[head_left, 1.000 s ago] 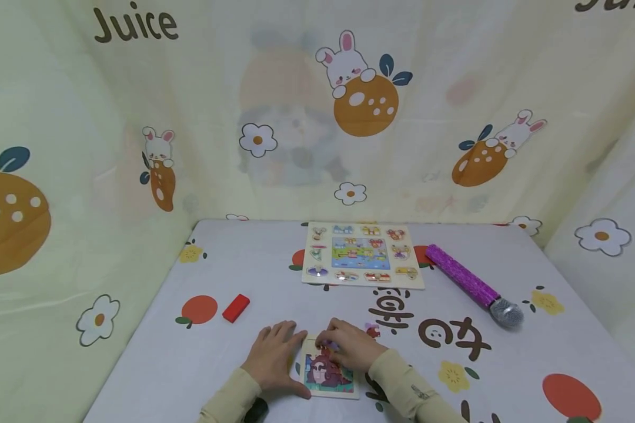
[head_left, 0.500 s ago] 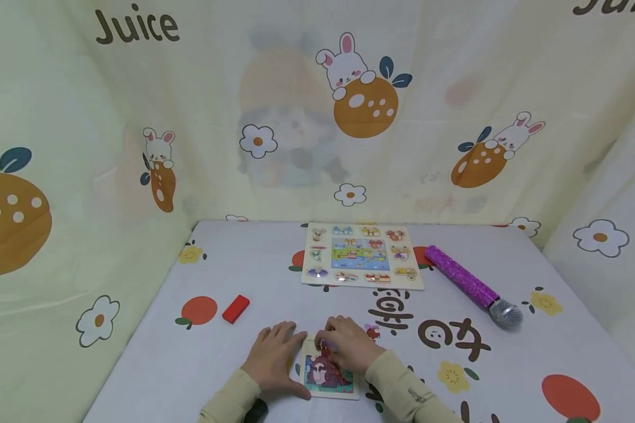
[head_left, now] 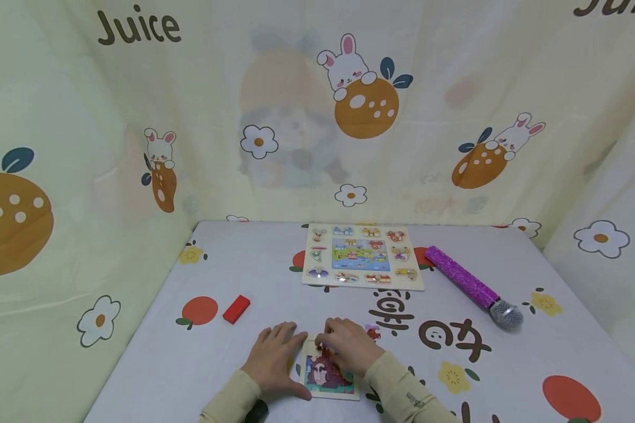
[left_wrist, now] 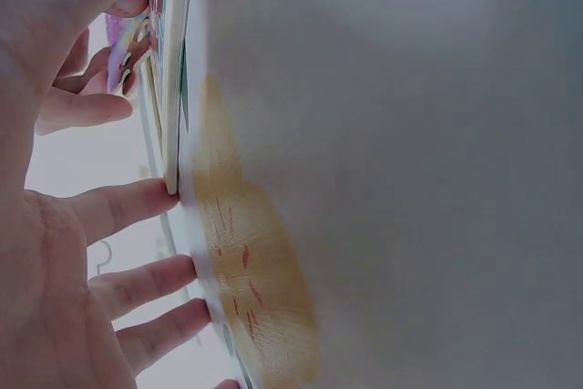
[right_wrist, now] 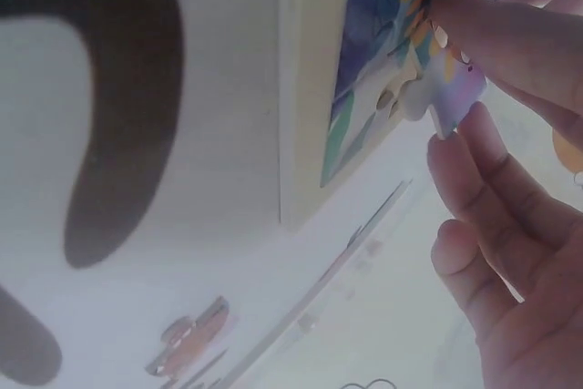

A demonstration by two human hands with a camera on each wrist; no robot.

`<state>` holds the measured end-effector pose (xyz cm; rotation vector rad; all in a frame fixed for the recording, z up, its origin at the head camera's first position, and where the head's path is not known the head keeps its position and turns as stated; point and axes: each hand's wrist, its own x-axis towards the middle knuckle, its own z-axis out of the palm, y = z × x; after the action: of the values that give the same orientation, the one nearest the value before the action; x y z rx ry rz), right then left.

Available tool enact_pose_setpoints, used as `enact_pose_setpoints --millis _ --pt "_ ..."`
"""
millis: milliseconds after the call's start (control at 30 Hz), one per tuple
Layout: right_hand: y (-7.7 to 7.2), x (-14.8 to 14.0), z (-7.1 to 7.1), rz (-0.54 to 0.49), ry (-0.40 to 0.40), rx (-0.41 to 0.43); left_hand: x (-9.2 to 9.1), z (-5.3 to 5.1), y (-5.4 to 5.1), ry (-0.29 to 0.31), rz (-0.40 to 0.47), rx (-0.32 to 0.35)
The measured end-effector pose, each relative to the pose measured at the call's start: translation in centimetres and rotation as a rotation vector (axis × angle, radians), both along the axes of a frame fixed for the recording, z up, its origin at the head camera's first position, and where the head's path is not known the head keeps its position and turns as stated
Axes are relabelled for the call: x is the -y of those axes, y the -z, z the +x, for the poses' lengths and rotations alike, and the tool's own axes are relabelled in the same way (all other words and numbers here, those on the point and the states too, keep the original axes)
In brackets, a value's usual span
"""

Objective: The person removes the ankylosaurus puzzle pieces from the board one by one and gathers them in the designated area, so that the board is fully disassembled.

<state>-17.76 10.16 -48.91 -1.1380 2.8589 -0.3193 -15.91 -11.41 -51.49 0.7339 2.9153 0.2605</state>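
Observation:
A small picture puzzle (head_left: pixel 329 376) in a pale frame lies flat near the table's front edge. Against its left side rests my left hand (head_left: pixel 277 361), fingers spread, thumb at the lower left corner; the left wrist view shows a fingertip touching the frame (left_wrist: pixel 171 134). Over the puzzle's upper part, my right hand (head_left: pixel 351 345) pinches a purple and white puzzle piece (right_wrist: pixel 455 93) between thumb and fingers. In the right wrist view that piece is tilted up from the picture. How its far edge meets the puzzle is hidden by the thumb.
Behind the hands lies a larger board (head_left: pixel 362 255) with several picture pieces. A purple microphone (head_left: pixel 471 285) is to the right of it, and a red block (head_left: pixel 236 309) lies to the left. A patterned curtain (head_left: pixel 296 176) stands behind the table.
My right hand has shifted slightly to the left over the puzzle, still pinching the piece. My left hand has stayed in place.

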Motion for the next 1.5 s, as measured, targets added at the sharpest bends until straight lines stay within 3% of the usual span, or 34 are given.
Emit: enact_pose_setpoints --millis 333,833,1333,1500 --pt "-0.1 0.3 0.4 0.035 -0.03 -0.086 0.1 0.2 0.3 0.006 -0.007 -0.009" --pt "0.3 -0.9 -0.5 -0.119 0.014 0.039 -0.2 0.0 0.1 -0.008 -0.021 -0.002" --pt "0.5 -0.9 -0.9 -0.032 -0.006 0.073 -0.1 0.2 -0.1 -0.009 -0.012 0.01" --pt "0.6 -1.1 -0.9 -0.055 0.003 0.087 -0.1 0.2 -0.1 -0.008 -0.012 0.009"
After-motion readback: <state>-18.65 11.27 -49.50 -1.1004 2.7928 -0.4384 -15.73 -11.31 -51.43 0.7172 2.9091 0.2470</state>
